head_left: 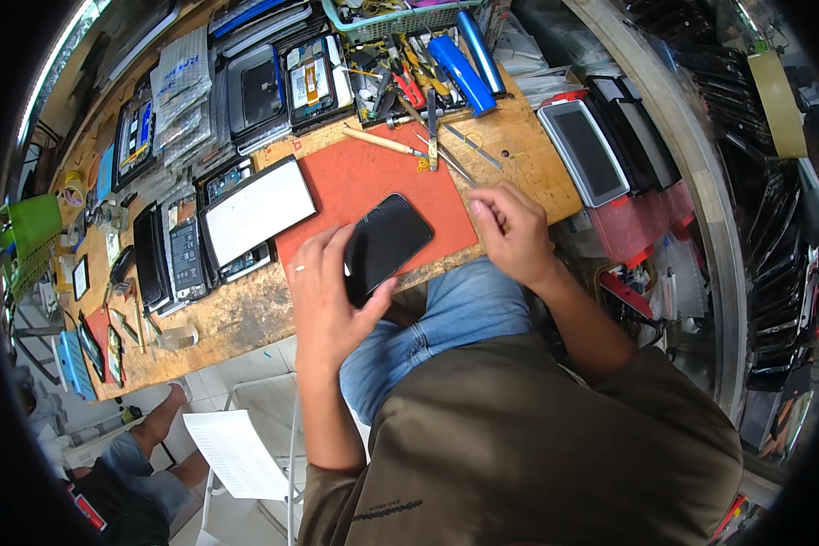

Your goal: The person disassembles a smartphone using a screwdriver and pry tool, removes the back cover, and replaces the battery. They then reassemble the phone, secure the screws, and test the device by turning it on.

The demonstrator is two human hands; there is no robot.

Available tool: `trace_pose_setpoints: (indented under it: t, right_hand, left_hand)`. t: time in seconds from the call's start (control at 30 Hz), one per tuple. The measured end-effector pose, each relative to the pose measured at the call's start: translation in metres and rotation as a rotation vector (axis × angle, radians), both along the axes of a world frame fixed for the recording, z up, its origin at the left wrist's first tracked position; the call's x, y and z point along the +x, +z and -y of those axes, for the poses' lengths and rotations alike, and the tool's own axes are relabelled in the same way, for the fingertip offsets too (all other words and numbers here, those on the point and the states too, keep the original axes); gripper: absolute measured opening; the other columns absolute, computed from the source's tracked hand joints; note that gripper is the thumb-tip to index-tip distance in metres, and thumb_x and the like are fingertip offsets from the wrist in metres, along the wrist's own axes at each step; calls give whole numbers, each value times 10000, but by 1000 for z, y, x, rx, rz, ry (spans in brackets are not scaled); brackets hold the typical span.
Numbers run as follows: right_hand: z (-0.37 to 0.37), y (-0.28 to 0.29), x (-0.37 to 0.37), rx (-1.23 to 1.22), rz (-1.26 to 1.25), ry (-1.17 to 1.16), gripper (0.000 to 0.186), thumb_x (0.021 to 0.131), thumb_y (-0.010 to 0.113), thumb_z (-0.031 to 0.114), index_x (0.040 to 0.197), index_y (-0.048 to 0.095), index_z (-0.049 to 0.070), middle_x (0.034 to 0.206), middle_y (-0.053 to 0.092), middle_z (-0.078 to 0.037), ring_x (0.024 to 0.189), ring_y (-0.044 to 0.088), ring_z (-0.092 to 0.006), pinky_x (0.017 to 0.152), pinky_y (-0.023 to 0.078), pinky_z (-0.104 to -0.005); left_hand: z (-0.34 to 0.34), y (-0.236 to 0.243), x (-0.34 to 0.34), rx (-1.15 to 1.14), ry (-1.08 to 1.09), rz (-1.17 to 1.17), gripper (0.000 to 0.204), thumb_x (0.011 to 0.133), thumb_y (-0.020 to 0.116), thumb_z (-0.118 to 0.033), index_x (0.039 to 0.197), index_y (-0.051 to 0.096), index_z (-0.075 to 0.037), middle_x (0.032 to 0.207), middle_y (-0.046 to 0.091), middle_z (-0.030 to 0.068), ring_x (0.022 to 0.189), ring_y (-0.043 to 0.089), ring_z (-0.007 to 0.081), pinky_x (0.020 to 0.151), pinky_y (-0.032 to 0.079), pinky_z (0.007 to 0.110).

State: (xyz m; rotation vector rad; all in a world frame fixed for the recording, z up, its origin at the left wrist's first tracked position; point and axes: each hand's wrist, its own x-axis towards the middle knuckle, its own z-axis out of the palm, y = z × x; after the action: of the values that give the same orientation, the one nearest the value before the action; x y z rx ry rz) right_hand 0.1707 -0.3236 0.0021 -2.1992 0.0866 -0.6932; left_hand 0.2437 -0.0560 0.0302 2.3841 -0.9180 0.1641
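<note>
A black smartphone (388, 244) with a dark glossy screen is over the near edge of an orange-red mat (337, 177). My left hand (326, 305) grips it, with the fingers along its left side and the thumb at its lower end. To the right of the phone is my right hand (514, 235), its fingers curled in and thumb pressed to them. Whatever those fingers hold, if anything, is hidden. A thin metal tool (455, 166) points toward this hand; whether they touch I cannot tell. Past the phone lie a wooden-handled tool (382, 141) and a slim upright metal tool (432, 136).
Left of the mat, a white panel (257, 209) rests on opened tablets. A tray of pliers and screwdrivers (400, 68) and blue cylinders (462, 75) stand at the back. A grey-framed tablet (584, 150) is at the right. Another person's legs (159, 423) show lower left.
</note>
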Motion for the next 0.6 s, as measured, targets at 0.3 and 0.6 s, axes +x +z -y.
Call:
trace_pose_setpoints:
  t: [0.3, 0.6]
  right_hand:
    - [-7, -8, -19, 1, 63, 69, 115, 933, 687, -24, 1047, 701, -18, 850, 657, -126, 692, 658, -268, 616, 510, -365]
    - [-16, -4, -24, -14, 64, 120, 104, 937, 690, -18, 1040, 704, -17, 852, 670, -129, 729, 677, -281, 655, 524, -372]
  left_hand:
    - [30, 10, 11, 131, -43, -1, 800, 712, 886, -243, 1407, 560, -20, 1220, 648, 193, 1110, 608, 397, 976, 491, 493]
    - [25, 10, 12, 101, -43, -8, 963, 675, 934, -219, 1513, 491, -53, 1226, 615, 196, 1138, 592, 390, 980, 492, 472]
